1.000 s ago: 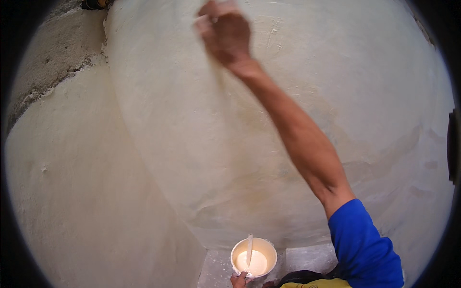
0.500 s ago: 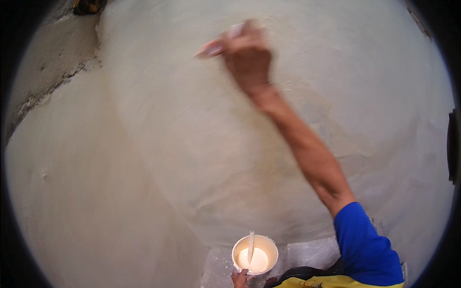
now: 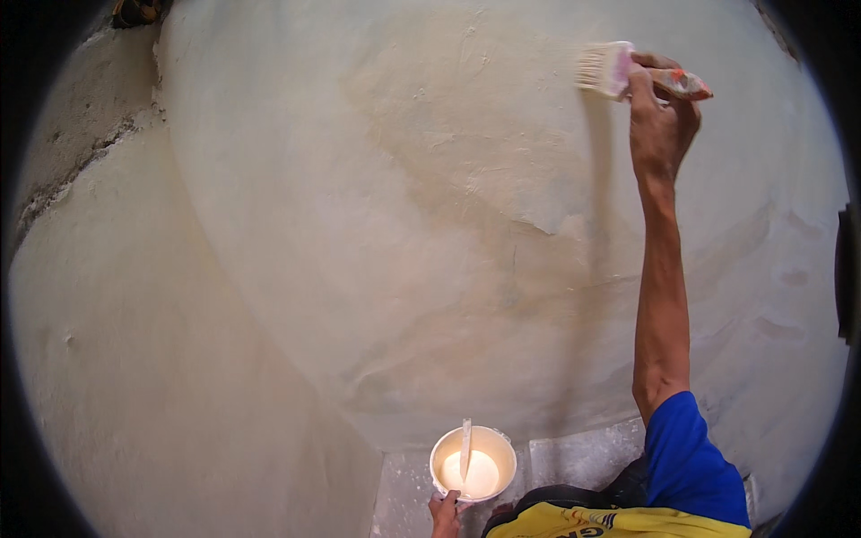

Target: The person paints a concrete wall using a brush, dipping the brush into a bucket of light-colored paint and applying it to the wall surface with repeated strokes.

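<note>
My right hand [image 3: 662,125] is closed round a wide paintbrush [image 3: 613,70] with pale bristles and a paint-smeared handle. Its bristles point left against the plastered wall [image 3: 430,224], near the top of the view. Low in the view, my left hand [image 3: 444,513] grips the near rim of a small white bucket [image 3: 435,466]. Pale, creamy liquid [image 3: 473,475] fills its lower part. Inside the bucket, a flat stirring stick [image 3: 465,448] leans with its upper end above the far rim.
An adjoining wall [image 3: 170,359] meets this one at a corner on the left. Rough, broken plaster [image 3: 81,170] forms a ledge at the upper left. Below, beside the bucket, is a grey paint-spotted floor [image 3: 583,453]. A dark object [image 3: 844,273] shows at the right edge.
My right hand has swept the brush rightward across the wall, and the arm has swung from leaning left to nearly upright. My left hand stays on the bucket, which has shifted slightly.
</note>
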`<action>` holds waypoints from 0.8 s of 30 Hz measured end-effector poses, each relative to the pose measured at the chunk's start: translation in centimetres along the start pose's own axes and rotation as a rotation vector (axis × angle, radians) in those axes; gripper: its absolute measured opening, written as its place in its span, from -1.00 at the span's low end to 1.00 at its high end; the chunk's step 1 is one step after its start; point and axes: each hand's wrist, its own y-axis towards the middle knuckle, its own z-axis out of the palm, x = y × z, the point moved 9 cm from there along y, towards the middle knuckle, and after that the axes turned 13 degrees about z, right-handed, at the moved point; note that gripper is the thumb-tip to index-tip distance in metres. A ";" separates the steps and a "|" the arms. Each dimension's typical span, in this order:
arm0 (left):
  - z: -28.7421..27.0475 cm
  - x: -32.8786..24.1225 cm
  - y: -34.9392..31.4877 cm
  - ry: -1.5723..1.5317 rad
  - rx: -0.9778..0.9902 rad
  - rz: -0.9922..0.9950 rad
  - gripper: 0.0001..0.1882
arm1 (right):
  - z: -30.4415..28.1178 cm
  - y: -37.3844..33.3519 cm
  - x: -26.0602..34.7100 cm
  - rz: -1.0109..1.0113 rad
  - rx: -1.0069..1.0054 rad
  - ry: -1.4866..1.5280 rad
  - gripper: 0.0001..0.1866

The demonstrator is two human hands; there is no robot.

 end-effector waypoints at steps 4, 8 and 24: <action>0.1 -0.4 0.5 0.005 0.089 0.027 -0.69 | 4.3 -5.6 4.5 -0.487 -0.170 -0.453 -0.85; -0.1 -0.8 0.1 0.004 0.049 0.027 -0.70 | 12.6 -15.1 7.9 -0.563 0.078 -0.347 -0.95; -0.2 -1.7 0.3 0.110 0.026 -0.016 -0.70 | -1.1 -13.0 0.7 -0.214 -0.017 -0.363 -0.79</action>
